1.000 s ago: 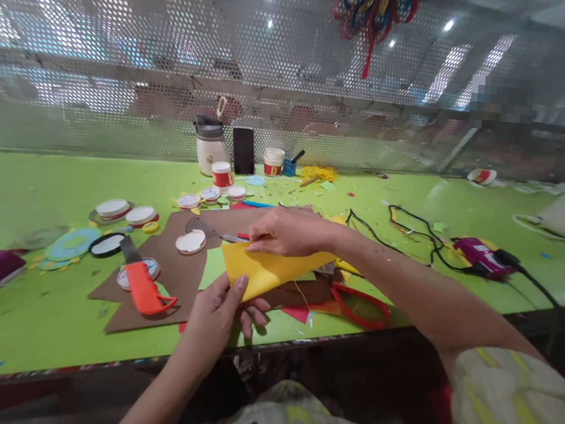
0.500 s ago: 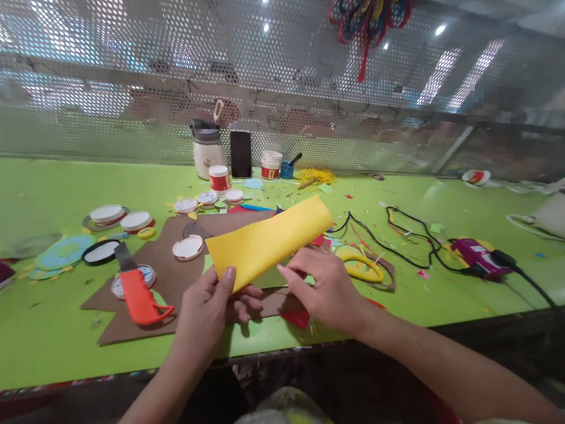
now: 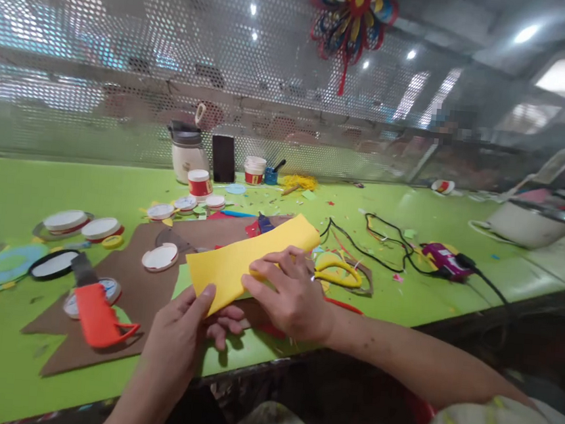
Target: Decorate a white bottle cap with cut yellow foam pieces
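A folded yellow foam sheet [image 3: 238,261] is held just above the green table [image 3: 28,183]. My left hand [image 3: 180,335] pinches its near left corner, thumb on top. My right hand [image 3: 290,295] grips the sheet's near edge at its middle, fingers curled over it. Under the sheet lies a brown foam sheet [image 3: 127,291]. Yellow-handled scissors [image 3: 339,270] lie just right of my right hand.
An orange-handled utility knife [image 3: 98,311] lies on the brown sheet. White round lids [image 3: 160,257] and blue foam rings [image 3: 3,263] are scattered left. A purple glue gun [image 3: 444,260] with black cord sits right. Jars, a phone and a jug [image 3: 186,154] stand at the mesh wall.
The yellow sheet went from folded under my right hand to spread out long. My right hand let go, swung round to the near side and now grips its near edge.
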`<act>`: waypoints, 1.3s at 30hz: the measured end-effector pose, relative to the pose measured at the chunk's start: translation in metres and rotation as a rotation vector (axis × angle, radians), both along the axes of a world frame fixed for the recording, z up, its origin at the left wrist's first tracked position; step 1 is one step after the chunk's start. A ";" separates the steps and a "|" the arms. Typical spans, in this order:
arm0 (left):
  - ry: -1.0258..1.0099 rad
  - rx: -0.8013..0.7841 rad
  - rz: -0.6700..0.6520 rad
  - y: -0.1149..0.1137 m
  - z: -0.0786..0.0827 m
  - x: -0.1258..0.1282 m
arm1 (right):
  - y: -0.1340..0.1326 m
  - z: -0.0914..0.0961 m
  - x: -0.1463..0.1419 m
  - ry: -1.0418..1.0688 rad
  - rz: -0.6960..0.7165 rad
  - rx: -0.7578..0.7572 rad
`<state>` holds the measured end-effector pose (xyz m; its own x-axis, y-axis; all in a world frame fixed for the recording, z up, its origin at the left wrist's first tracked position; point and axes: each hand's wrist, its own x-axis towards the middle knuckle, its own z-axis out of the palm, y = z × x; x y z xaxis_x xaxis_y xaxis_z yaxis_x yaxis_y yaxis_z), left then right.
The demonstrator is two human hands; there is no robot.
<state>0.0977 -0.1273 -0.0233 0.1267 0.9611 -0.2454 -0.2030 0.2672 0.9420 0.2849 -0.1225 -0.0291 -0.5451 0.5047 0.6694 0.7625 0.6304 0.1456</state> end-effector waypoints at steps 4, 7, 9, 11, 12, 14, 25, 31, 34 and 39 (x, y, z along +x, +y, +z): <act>0.108 0.111 0.017 -0.003 0.000 0.002 | -0.002 0.001 -0.001 0.067 0.005 -0.010; 0.146 0.173 0.084 -0.007 0.003 0.002 | -0.011 0.011 0.000 0.255 0.044 -0.058; 0.157 0.197 0.149 -0.009 0.005 0.002 | -0.019 0.019 0.002 0.530 0.037 -0.108; 0.163 0.211 0.186 -0.009 0.006 0.001 | -0.025 0.026 0.000 0.917 0.010 -0.314; 0.160 0.217 0.197 -0.010 0.006 0.002 | -0.027 0.028 -0.003 1.113 0.005 -0.502; 0.160 0.241 0.214 -0.011 0.005 0.004 | -0.030 0.029 -0.016 1.407 0.075 -0.944; 0.326 0.334 0.224 -0.033 0.000 0.018 | -0.026 0.013 -0.072 1.526 0.357 -1.355; 0.021 0.168 0.115 -0.033 0.004 0.022 | -0.020 0.019 -0.049 1.629 0.494 -1.231; -0.020 0.114 0.100 -0.028 -0.001 0.019 | -0.013 0.028 -0.027 1.740 0.410 -1.030; 0.053 0.146 0.143 -0.025 -0.007 0.015 | 0.004 0.049 0.029 1.782 0.305 -0.910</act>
<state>0.1127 -0.1520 -0.0302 -0.0228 0.9943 -0.1045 -0.1780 0.0988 0.9790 0.3143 -0.1182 0.0198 0.1893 0.9762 0.1060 -0.4552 0.1829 -0.8714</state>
